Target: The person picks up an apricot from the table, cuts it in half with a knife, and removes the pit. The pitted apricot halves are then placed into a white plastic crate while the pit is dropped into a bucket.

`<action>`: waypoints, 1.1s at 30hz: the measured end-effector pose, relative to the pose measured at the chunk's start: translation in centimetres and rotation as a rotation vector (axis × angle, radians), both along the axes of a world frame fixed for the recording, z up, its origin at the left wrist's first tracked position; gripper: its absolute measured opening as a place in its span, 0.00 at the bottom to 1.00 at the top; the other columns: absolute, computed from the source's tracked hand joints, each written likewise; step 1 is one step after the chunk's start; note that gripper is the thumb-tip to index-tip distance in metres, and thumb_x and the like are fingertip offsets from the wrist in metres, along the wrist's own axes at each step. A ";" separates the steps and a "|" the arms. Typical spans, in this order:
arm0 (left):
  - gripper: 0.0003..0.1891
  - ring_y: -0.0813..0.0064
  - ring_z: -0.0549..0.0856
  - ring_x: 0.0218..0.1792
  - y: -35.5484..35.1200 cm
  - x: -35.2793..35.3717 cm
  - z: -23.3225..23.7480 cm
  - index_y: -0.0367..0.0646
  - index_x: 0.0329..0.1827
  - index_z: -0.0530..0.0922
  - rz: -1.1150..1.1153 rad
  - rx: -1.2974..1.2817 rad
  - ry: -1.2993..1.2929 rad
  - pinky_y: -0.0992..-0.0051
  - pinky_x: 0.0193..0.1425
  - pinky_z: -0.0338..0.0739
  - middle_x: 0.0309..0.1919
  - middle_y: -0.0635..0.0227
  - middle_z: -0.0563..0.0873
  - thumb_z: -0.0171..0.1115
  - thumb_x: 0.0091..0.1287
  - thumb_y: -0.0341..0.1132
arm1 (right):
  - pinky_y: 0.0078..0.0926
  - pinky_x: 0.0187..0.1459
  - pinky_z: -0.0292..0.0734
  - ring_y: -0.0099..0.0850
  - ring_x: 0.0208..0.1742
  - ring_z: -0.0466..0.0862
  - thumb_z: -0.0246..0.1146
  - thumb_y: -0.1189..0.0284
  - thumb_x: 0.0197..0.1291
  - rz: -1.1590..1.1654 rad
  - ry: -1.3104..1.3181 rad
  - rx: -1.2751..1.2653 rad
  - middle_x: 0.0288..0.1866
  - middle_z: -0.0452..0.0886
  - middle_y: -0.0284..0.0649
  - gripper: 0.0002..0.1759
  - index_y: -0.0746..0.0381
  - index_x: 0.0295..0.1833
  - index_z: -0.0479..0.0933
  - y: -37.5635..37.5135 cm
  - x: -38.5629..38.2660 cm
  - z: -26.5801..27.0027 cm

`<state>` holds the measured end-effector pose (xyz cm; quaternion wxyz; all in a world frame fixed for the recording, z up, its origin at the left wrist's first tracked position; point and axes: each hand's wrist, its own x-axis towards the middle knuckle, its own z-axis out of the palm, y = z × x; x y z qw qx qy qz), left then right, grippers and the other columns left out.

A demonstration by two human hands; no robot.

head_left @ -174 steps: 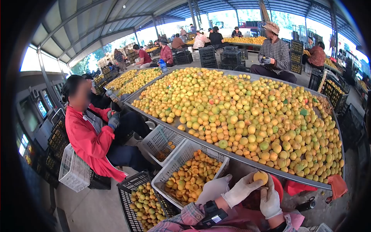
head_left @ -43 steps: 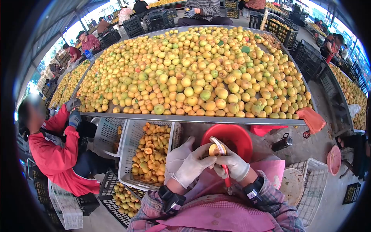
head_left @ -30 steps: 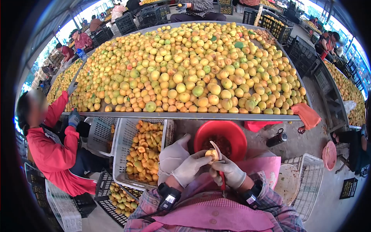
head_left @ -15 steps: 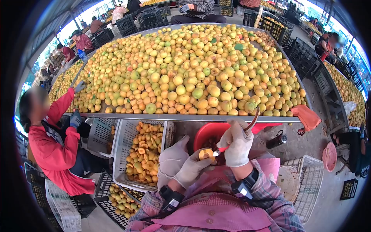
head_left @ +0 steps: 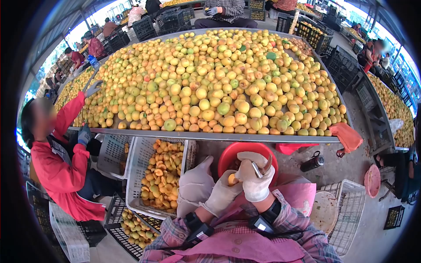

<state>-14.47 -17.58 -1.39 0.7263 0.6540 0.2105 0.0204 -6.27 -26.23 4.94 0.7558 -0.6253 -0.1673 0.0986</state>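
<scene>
My left hand (head_left: 222,195), in a whitish glove, is closed around an apricot (head_left: 232,179) in front of my lap. Right against it, my right hand (head_left: 254,177), gloved too, grips a small metal tool with a curved brown handle (head_left: 266,165); the fingers hide its working end. Both hands are over the near side of a red tub (head_left: 226,154), whose contents are mostly covered. To the left, a white crate (head_left: 133,175) holds apricot halves (head_left: 161,175). Whole apricots (head_left: 210,87) are heaped on the metal-edged table (head_left: 219,136) ahead.
A person in a red jacket (head_left: 59,166) sits at left, one gloved hand on the table. A black crate (head_left: 115,219) of apricots stands at lower left. On the right are a black bottle (head_left: 312,161), an orange bag (head_left: 346,135), a round pale basin (head_left: 324,210) and a white crate (head_left: 353,215).
My right hand has moved down and left against my left hand. The tool has turned, and its metal tip no longer shows at the apricot. The neighbour's hand on the table has shifted slightly.
</scene>
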 end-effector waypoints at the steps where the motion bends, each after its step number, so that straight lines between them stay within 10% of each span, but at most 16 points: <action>1: 0.22 0.78 0.81 0.46 -0.1 0.0 0.0 0.37 0.59 0.72 0.004 -0.001 0.001 0.75 0.51 0.77 0.44 0.66 0.83 0.68 0.65 0.36 | 0.20 0.41 0.78 0.23 0.37 0.84 0.63 0.83 0.56 0.004 0.001 -0.001 0.37 0.86 0.38 0.11 0.65 0.45 0.83 0.1 0.0 -0.3; 19: 0.17 0.76 0.83 0.39 1.1 0.5 2.8 0.40 0.52 0.74 -0.214 0.083 -0.005 0.73 0.42 0.78 0.39 0.65 0.82 0.67 0.66 0.38 | 0.23 0.17 0.61 0.22 0.12 0.59 0.51 0.61 0.75 0.184 0.474 0.329 0.14 0.58 0.27 0.18 0.67 0.45 0.75 -0.3 2.0 -0.1; 24: 0.14 0.82 0.79 0.28 0.4 0.3 5.7 0.43 0.49 0.73 -0.069 -0.650 0.041 0.81 0.30 0.72 0.34 0.73 0.81 0.61 0.72 0.44 | 0.23 0.17 0.60 0.21 0.12 0.60 0.52 0.62 0.74 0.104 0.390 0.324 0.14 0.59 0.28 0.17 0.67 0.45 0.75 -0.2 1.9 0.4; 28: 0.11 0.81 0.78 0.24 1.0 -0.1 1.7 0.42 0.47 0.70 -0.170 -0.751 0.053 0.80 0.27 0.70 0.31 0.73 0.79 0.61 0.69 0.34 | 0.23 0.18 0.64 0.22 0.13 0.65 0.56 0.65 0.71 0.052 0.395 0.219 0.14 0.64 0.30 0.16 0.70 0.44 0.76 0.0 1.0 0.9; 30: 0.13 0.81 0.77 0.24 -0.1 -0.2 1.7 0.40 0.46 0.66 -0.101 0.390 -0.308 0.78 0.25 0.69 0.30 0.70 0.77 0.60 0.63 0.24 | 0.23 0.18 0.65 0.22 0.13 0.66 0.55 0.67 0.71 0.078 0.387 0.245 0.14 0.65 0.30 0.15 0.70 0.44 0.76 -0.2 1.1 0.3; 33: 0.17 0.80 0.77 0.24 0.3 0.1 2.1 0.39 0.47 0.65 -0.125 0.408 -0.320 0.77 0.25 0.69 0.30 0.67 0.77 0.59 0.58 0.17 | 0.23 0.18 0.62 0.21 0.13 0.64 0.54 0.67 0.72 0.080 0.357 0.236 0.15 0.64 0.30 0.14 0.69 0.44 0.75 -0.2 0.8 0.4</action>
